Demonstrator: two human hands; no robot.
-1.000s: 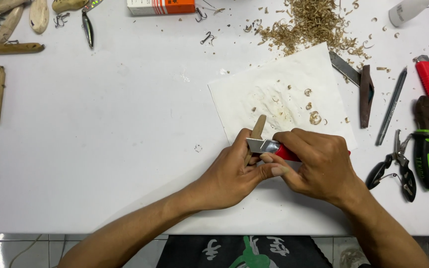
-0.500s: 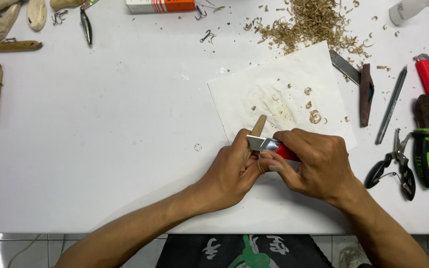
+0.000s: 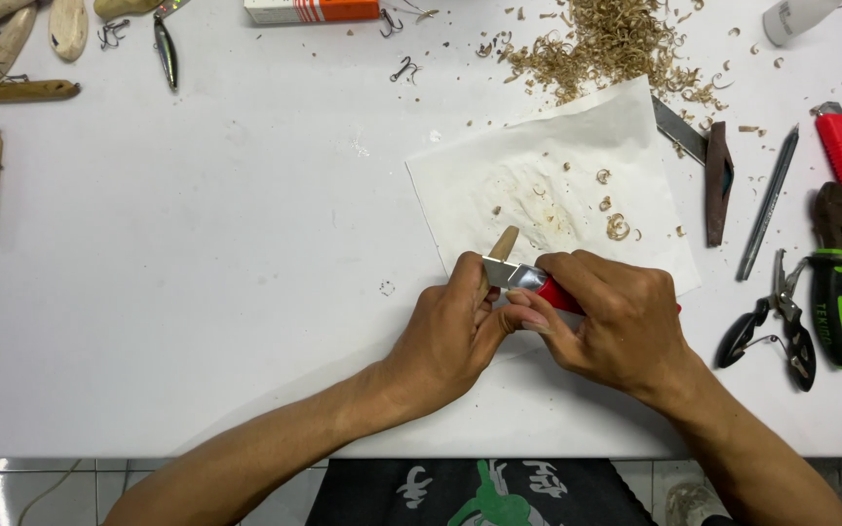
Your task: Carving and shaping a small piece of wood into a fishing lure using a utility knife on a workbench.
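left hand [image 3: 450, 331] – gripping wooden piece [image 3: 504, 244] | right hand [image 3: 616, 321] – clenched on red knife [image 3: 528, 281]

The scene is lit brightly and evenly from above. The white bench [image 3: 197, 292] is rendered almost overexposed, with mild glare. Only soft, short shadows are cast beneath the hands [image 3: 538, 326] and forearms. Focus is kept sharp throughout; slight bending is seen at the frame edges.

Orange-white box [image 3: 312, 10] top centre, white bottle [image 3: 799, 17] top right
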